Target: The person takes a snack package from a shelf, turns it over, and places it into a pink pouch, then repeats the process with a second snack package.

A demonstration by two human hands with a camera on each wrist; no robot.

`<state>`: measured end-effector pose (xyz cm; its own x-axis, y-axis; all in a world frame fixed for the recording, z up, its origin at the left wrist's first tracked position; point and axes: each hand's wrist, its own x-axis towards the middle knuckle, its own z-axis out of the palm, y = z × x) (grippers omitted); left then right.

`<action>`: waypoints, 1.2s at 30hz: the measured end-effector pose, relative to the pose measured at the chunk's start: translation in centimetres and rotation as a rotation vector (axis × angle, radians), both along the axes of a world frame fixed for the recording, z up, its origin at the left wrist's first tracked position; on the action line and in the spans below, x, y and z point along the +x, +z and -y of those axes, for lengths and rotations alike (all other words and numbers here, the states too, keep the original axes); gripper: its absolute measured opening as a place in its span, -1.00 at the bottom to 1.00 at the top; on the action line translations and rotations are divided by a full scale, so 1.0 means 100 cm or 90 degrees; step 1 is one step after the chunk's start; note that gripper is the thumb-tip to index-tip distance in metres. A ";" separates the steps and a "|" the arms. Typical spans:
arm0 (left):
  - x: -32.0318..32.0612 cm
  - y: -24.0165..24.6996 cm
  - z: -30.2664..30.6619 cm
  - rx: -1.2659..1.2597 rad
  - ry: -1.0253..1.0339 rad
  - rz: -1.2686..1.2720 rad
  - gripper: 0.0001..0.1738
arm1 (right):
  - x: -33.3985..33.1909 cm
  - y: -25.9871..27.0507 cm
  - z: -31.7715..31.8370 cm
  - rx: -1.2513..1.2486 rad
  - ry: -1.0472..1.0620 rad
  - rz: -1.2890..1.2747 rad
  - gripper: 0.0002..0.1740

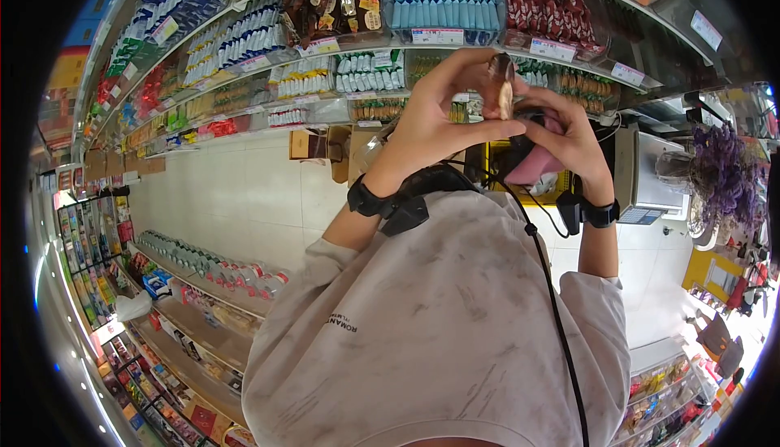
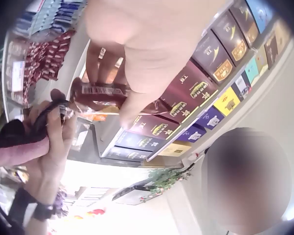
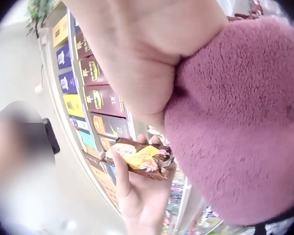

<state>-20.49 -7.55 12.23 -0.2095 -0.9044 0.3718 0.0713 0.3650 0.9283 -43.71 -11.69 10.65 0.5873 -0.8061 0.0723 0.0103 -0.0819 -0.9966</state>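
Note:
In the head view my left hand (image 1: 439,118) is raised in front of the shelf, gripping a snack in a shiny brown wrapper (image 1: 505,94). A barcode shows on one side of this wrapper (image 2: 100,93) in the left wrist view; yellow and white print shows on its other side in the right wrist view. My right hand (image 1: 578,138) is close beside it, holding a pink plush cloth piece (image 3: 235,122) with a dark side. The right fingertips are right by the wrapper's end. Some right fingers are hidden behind the cloth.
Shelves of wrapped snacks (image 1: 443,4) with price tags run ahead. Below the hands stands a yellow basket (image 1: 546,198). A black cable (image 1: 561,317) hangs across the shirt. Boxed goods (image 2: 188,93) line a side shelf. A person (image 1: 715,337) is at the far right.

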 end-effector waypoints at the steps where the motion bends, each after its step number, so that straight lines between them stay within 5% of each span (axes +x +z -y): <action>1: 0.001 -0.003 0.001 -0.044 0.047 0.075 -0.18 | 0.000 0.003 0.002 -0.001 -0.031 -0.048 -0.56; 10: -0.007 0.008 -0.010 -0.097 0.186 0.211 -0.28 | -0.012 0.036 -0.015 -0.089 -0.248 -0.086 -0.75; 15: -0.014 0.006 -0.009 -0.248 0.207 0.398 -0.31 | -0.011 0.047 -0.024 -0.139 -0.100 -0.120 -0.84; 18: -0.017 0.007 -0.011 -0.251 0.208 0.409 -0.31 | -0.008 0.035 -0.025 -0.036 -0.090 -0.088 -0.87; 24: -0.019 0.014 -0.014 -0.230 0.165 0.364 -0.28 | -0.005 0.027 -0.032 -0.126 -0.073 -0.090 -0.90; 27: -0.017 0.008 -0.013 -0.209 0.197 0.313 -0.50 | -0.008 0.031 -0.028 -0.063 -0.098 -0.088 -0.84; 30: -0.010 -0.001 -0.007 0.313 0.088 -0.299 -0.69 | -0.008 0.026 -0.025 -0.087 -0.152 -0.067 -0.78; 36: 0.002 -0.019 0.001 0.435 0.085 -0.445 -0.61 | -0.008 0.039 -0.029 -0.038 -0.114 -0.155 -0.83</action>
